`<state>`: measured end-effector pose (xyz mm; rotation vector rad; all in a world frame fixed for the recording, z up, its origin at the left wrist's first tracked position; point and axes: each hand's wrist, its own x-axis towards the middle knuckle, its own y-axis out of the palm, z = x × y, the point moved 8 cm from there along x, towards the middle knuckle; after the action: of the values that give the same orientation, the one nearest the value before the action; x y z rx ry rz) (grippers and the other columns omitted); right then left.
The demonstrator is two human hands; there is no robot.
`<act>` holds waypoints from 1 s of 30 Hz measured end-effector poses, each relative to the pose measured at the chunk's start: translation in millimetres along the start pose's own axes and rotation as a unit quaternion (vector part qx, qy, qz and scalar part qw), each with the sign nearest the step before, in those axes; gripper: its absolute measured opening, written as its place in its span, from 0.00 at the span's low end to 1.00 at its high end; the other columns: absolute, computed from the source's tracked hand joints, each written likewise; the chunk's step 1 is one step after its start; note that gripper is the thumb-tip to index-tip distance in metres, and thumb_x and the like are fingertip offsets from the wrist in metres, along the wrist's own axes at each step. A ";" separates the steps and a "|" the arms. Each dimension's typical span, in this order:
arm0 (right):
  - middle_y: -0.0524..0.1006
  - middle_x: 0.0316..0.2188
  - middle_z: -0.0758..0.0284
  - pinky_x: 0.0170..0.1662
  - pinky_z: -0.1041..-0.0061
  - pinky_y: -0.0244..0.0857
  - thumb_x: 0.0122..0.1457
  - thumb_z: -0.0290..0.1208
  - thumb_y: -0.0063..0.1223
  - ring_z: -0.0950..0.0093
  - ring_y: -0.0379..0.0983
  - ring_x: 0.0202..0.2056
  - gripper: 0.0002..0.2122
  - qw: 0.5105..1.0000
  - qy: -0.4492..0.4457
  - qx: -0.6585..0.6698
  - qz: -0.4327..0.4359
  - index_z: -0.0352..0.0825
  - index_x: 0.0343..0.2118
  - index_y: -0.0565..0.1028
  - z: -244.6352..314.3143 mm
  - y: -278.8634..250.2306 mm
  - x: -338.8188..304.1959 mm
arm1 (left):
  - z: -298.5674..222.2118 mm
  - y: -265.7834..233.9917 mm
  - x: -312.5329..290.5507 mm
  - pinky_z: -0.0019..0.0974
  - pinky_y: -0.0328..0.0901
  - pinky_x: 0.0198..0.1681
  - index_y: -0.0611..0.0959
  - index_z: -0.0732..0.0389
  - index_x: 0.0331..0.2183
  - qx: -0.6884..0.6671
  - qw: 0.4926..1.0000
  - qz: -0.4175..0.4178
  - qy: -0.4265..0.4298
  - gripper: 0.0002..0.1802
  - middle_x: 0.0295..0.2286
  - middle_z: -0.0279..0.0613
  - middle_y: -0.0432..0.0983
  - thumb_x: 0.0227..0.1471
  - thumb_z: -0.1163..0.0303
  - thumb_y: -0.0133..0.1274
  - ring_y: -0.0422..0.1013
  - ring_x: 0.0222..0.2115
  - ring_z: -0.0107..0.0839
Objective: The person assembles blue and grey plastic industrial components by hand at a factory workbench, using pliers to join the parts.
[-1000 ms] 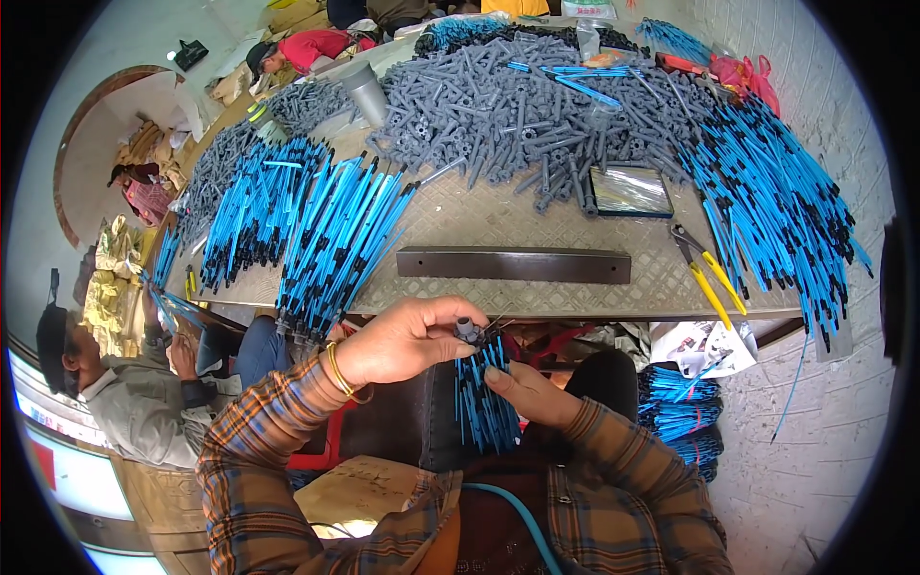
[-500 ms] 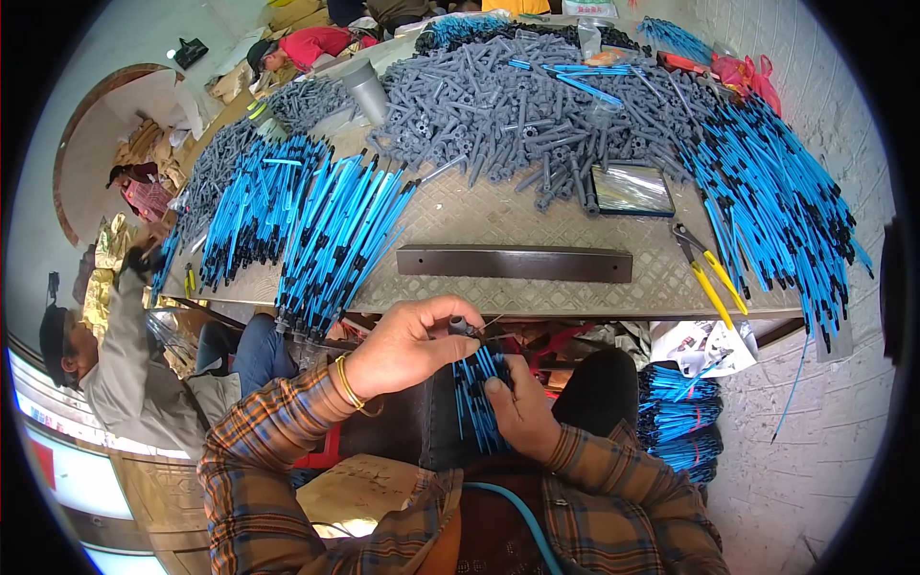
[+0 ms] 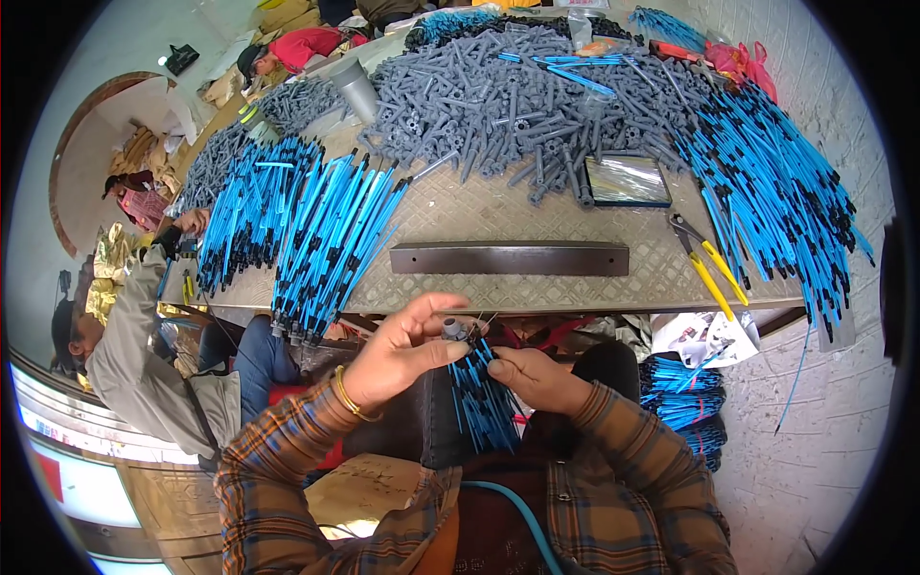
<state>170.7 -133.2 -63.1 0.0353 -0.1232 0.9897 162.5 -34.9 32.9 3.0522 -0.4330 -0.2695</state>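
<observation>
My left hand (image 3: 402, 353) is raised in front of the table edge, thumb and fingers closed on a grey plastic tube-like piece (image 3: 453, 329). Its thumb lies across the black upper ends of a bunch of thin blue rods (image 3: 484, 402), which slants down over my lap. On the other side of the bunch, my right hand (image 3: 541, 379) has thumb and forefinger pinched at the rods' upper ends. Fine wire-like ends stick up between the hands. Exactly which rod or end the right fingertips grip is partly hidden.
A brown metal bar (image 3: 508, 259) lies near the table's front edge. Yellow-handled pliers (image 3: 707, 264) lie to its right. Blue rods (image 3: 335, 240) are heaped left and right, behind them a grey plastic pile (image 3: 517, 105). Another person (image 3: 158, 355) sits at left.
My right hand has moved up, its fingertips now at the rods' upper ends. The grey piece has tilted and dropped slightly. At left, the other person's arm has shifted.
</observation>
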 end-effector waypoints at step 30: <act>0.70 0.17 0.57 0.21 0.61 0.61 0.55 0.29 0.42 0.54 0.68 0.21 0.07 0.952 -0.063 -0.285 -0.096 0.31 0.32 0.63 55.7 8.5 8.9 | 31.2 -12.1 4.0 0.40 0.60 0.49 0.66 0.64 0.38 -0.136 0.988 0.011 0.071 0.10 0.41 0.55 0.70 0.55 0.69 0.42 0.67 0.43 0.39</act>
<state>163.5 -125.9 -7.0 -0.4124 -0.5110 0.7286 163.9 -25.0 0.7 2.7745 -0.3857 -0.1002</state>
